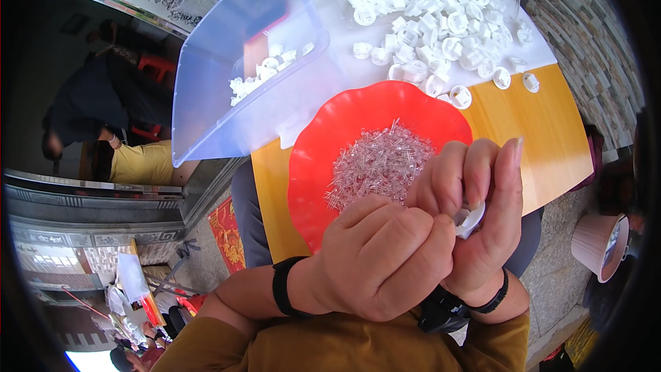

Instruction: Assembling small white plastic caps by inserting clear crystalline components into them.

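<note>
Close in front of my body, both hands meet over the near right rim of a red scalloped plate. My right hand is closed round a small white plastic fitting, its fingers curled over it and the thumb upright. My left hand is pinched shut against the near side of that fitting; whatever its fingertips hold is hidden. A heap of thin transparent plastic pins lies on the plate beyond my hands.
Many white round fittings are piled at the far side of the wooden table. A translucent bluish bin at the left contains a few more. One person in dark clothing bends at the far left. A pink bucket stands at the right.
</note>
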### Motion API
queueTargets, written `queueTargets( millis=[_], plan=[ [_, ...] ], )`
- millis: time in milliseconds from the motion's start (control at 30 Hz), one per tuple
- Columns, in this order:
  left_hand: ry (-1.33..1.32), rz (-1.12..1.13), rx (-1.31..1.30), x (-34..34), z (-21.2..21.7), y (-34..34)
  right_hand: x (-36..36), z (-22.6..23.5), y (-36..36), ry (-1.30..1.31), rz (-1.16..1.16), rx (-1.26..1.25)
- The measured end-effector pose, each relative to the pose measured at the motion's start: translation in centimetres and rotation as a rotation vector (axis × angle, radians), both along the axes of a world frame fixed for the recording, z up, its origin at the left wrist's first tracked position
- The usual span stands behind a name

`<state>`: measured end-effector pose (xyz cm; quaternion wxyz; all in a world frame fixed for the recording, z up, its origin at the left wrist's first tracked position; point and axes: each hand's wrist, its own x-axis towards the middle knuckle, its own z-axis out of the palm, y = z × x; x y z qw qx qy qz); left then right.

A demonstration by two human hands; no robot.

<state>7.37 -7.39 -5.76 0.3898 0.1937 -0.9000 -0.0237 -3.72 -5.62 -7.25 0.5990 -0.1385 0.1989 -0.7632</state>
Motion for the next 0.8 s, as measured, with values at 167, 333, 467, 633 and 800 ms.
queueTargets(
  millis=[167, 333, 467, 633, 800],
  plan=[
    [-0.044, -0.006, -0.065, 0.3, 0.3, 0.2, -0.1, -0.5, 0.1, 0.034, 0.029, -0.057],
    [-0.033, 0.004, -0.031, 0.5, 0.4, -0.2, 0.0, -0.2, -0.2, -0.015, 0.034, -0.072],
    [0.131, 0.035, 0.282, 0.5, 1.0, -0.8, -0.3, -0.1, -0.2, 0.011, 0.066, -0.091],
    [0.169, 0.029, 0.509, 1.6, 2.1, -1.8, -0.8, -0.3, 0.0, 0.307, 0.093, -0.154],
    [0.193, 0.04, 0.5, 2.4, 2.5, -2.1, -0.7, -0.2, 0.3, 0.277, 0.151, -0.213]
  ],
)
